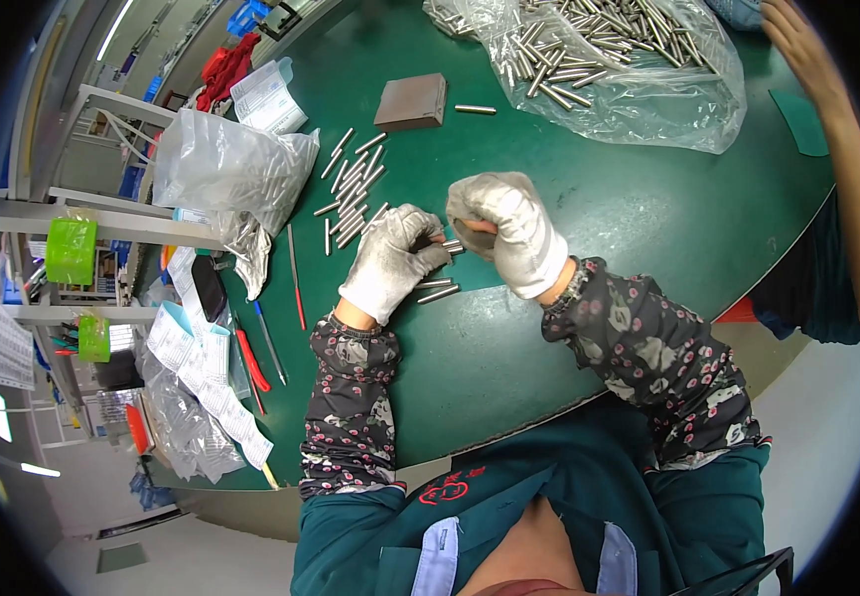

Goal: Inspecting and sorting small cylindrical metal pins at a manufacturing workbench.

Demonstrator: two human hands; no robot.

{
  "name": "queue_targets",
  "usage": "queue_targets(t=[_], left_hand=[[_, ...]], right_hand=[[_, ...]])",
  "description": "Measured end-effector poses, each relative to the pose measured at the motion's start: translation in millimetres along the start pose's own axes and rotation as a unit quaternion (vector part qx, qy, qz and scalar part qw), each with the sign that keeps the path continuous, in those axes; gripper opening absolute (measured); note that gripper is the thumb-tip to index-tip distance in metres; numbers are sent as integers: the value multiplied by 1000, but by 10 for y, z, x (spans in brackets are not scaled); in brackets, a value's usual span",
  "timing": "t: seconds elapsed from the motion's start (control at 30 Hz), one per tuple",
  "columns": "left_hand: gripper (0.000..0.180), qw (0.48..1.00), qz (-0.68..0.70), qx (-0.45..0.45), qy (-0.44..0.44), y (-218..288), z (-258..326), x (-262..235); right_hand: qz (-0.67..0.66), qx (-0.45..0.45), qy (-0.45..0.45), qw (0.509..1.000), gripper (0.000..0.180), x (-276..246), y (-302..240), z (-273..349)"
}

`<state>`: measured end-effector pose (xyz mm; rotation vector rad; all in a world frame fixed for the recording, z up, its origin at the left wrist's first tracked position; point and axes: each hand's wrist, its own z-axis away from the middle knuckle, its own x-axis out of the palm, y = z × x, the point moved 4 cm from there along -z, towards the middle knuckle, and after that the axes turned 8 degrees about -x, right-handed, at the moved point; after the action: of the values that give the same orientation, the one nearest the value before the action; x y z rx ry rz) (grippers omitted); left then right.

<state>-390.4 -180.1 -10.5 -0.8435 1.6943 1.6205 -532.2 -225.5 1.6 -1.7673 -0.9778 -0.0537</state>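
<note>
My left hand [397, 260], in a white glove, is curled over several short metal pins [453, 246] whose ends stick out past its fingertips. Just right of it, my right hand [511, 228], also gloved with bare fingertips, is closed; anything within its fingers is hidden. Two loose pins [438, 294] lie below the left hand's fingers on the green table [569, 338]. A scattered group of pins [351, 189] spreads beyond the left hand.
A brown block [411, 102] stands at the back, with one pin [476, 109] beside it. Farther right lies a clear bag full of pins [589, 50]. Another person's arm [832, 109] reaches in at right. Left are a plastic bag [236, 169], red-handled pliers [250, 360], a pen [271, 343] and papers.
</note>
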Motion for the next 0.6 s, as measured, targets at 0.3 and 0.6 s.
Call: queue_targets(t=[0.3, 0.6], left_hand=[[19, 988, -130, 70, 45, 217, 56, -109], [16, 926, -281, -14, 251, 66, -32, -788]], right_hand=[[-54, 21, 63, 996, 34, -127, 17, -65], [-25, -3, 58, 998, 37, -167, -22, -149]])
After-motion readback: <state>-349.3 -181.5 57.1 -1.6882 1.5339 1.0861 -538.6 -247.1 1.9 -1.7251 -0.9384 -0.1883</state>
